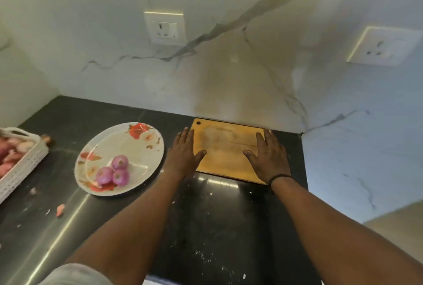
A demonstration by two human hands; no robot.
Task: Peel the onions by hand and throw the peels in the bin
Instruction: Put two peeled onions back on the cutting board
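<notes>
White plate (146, 142), three peeled onions (114, 171), basket (25, 163)

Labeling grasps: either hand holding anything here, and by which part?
Nothing is gripped. Left hand and right hand lie flat, fingers straight, at the cutting board's left and right edges.

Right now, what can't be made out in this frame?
- Bin: nowhere in the head view.
- Basket: cut by the left edge; contents blurred, pinkish.
- Scraps on the counter: too small to identify.
- Board: side edges covered by the left hand and right hand.
</notes>
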